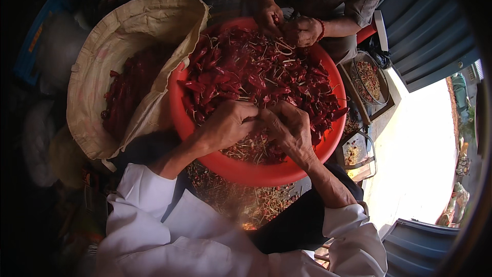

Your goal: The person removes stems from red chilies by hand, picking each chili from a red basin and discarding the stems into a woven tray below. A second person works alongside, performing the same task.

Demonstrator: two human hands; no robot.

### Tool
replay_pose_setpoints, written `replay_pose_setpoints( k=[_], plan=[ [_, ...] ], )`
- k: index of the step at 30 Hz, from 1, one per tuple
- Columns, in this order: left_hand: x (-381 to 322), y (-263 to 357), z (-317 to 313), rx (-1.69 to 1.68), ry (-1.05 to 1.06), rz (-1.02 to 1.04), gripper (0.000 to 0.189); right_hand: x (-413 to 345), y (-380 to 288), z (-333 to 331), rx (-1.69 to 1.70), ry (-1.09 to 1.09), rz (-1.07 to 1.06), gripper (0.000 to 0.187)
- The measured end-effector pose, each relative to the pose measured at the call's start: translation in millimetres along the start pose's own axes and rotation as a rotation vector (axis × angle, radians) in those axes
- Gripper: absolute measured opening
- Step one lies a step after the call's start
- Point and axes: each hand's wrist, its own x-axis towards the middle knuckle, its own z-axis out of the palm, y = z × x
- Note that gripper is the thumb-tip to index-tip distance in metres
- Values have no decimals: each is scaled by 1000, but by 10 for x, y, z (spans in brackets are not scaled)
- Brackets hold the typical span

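Note:
A round red plastic basin [261, 175] stands before me, heaped with dried red chili peppers [250, 69] and loose pale stems. Over its near half, my left hand [230, 123] and my right hand [288, 129] meet at the fingertips, thumbs and forefingers bent together. Whatever is between the fingers is too small and hidden to make out. Left of the basin, a woven sack [127, 15] with its mouth wide holds more dark red chilies [128, 88].
Across the basin, another person's hands [288, 27] hold a chili at the rim. To the right are a wire basket [367, 80] in a wooden tray, a handled container [355, 154] and blue corrugated metal doors [426, 27]. Stems and scraps [246, 200] litter the floor below.

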Motion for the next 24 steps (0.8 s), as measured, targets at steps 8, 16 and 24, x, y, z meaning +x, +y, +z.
replay_pose_setpoints(
  k=[8, 16, 24],
  plan=[
    [31, 38, 0, 75, 35, 55, 14, 77, -2, -24, 520, -7, 341, 25],
    [9, 64, -348, -227, 277, -168, 19, 359, 67, -488, 940, 64, 252, 21],
    [47, 16, -512, -455, 522, -95, 30, 90, 587, 198, -223, -482, 57, 26]
  ],
)
